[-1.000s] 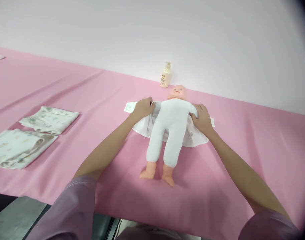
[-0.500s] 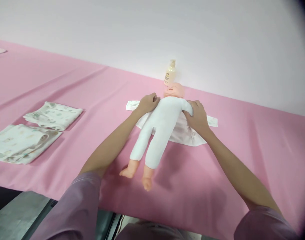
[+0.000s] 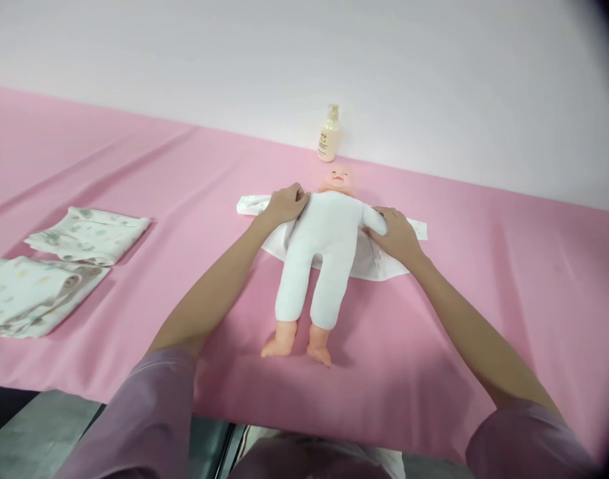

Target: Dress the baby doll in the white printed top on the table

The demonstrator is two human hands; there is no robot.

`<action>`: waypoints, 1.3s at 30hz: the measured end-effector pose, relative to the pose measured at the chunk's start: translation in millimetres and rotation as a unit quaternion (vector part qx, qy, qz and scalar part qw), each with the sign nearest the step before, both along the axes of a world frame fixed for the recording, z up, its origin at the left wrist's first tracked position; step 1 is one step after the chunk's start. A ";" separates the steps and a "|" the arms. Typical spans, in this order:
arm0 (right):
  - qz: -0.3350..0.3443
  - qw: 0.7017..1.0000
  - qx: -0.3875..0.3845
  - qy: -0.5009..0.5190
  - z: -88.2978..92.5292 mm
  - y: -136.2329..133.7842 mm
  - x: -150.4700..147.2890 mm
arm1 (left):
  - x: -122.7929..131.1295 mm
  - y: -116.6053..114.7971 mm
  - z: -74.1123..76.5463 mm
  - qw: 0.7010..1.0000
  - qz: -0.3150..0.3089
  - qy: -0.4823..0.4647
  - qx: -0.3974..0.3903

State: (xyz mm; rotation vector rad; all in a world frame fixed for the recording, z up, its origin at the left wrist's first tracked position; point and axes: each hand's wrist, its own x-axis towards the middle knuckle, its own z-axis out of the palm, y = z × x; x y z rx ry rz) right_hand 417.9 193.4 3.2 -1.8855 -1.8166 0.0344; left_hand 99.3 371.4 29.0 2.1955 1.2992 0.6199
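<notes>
A baby doll [image 3: 324,229] with a white cloth body lies on its back, head toward the wall and bare feet toward me. Beneath it a white printed baby shirt [image 3: 391,267] is spread out, its sleeves reaching to both sides. My left hand [image 3: 288,203] is closed at the doll's shoulder and arm on the left, much of which it hides. On the other side my right hand [image 3: 397,234] wraps round the doll's other arm, thumb underneath near the body.
Behind the doll's head a cream pump bottle [image 3: 329,138] stands by the white wall. Two folded printed cloths, a nearer one [image 3: 37,293] and a farther one [image 3: 92,234], lie at the left on the pink table cover [image 3: 184,193].
The doll has come down flat onto the shirt, and its legs have swung to the right and straightened. Both hands have stayed at its arms. My view has shifted slightly.
</notes>
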 end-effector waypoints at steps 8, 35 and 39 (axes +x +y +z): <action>-0.024 0.993 0.018 0.110 -11.3 -50.4 34.6 | 9.0 -11.8 6.8 0.997 0.035 -0.016 0.073; -0.047 0.980 -0.191 0.022 1.1 29.0 -8.0 | 144.5 -85.2 27.1 0.955 -0.272 -0.011 0.116; -0.043 0.982 -0.183 -0.022 -1.0 33.2 -2.5 | 144.2 -82.3 22.6 0.952 -0.278 -0.041 0.123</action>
